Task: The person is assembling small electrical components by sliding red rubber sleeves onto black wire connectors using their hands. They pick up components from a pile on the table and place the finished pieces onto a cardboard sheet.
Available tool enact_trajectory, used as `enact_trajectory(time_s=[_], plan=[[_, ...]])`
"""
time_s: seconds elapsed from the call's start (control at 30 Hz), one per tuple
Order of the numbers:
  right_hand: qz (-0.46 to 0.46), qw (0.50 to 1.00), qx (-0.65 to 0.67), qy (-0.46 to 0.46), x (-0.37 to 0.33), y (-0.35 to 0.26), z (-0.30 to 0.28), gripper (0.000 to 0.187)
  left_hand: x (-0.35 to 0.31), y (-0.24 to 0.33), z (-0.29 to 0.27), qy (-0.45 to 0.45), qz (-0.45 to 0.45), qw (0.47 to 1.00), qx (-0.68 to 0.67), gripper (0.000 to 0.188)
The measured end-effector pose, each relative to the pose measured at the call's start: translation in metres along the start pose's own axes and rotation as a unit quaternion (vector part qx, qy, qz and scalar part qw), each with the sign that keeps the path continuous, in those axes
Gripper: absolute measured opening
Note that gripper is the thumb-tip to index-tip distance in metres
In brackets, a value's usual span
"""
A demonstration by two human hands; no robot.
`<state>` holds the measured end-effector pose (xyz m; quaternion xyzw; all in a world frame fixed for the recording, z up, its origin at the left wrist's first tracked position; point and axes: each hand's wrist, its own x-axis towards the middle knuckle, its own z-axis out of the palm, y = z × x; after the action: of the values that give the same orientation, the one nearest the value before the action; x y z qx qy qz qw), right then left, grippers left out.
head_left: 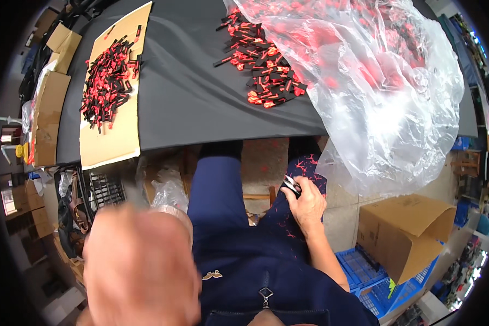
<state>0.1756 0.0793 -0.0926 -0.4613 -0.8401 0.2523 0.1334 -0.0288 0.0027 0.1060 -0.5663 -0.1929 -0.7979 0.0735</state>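
My left hand point(138, 266) is raised close to the camera and blurred, its fingers closed round a pale, round container point(176, 213). Only the container's ribbed, curved edge shows past the hand; the rest is hidden. Over my right thigh, my right hand point(309, 206) grips a small black and silver round cap point(291, 186) between thumb and fingers. Ahead on the table lie a heap of small black and red parts point(107, 81) on a flat cardboard sheet point(100, 155), and a second heap of such parts point(261, 62) beside a clear plastic bag point(380, 103).
The dark-covered table point(195, 103) stands in front of my knees. The bag hangs over its front edge, with more red parts showing through. At right, an open cardboard box point(399, 231) rests on a blue plastic crate point(364, 269). Cardboard boxes point(51, 119) line the left side.
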Motion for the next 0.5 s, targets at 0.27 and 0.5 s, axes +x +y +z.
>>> enact_trajectory(time_s=[0.27, 0.5], plan=[[-0.007, 0.996, -0.082, 0.015, 0.01, 0.017, 0.012, 0.032, -0.054, -0.159, -0.113, -0.179, -0.26, 0.771, 0.553, 0.015], [0.035, 0.994, -0.094, -0.034, -0.005, 0.015, 0.009, 0.038, -0.076, -0.18, -0.133, -0.28, -0.337, 0.674, 0.594, 0.018]])
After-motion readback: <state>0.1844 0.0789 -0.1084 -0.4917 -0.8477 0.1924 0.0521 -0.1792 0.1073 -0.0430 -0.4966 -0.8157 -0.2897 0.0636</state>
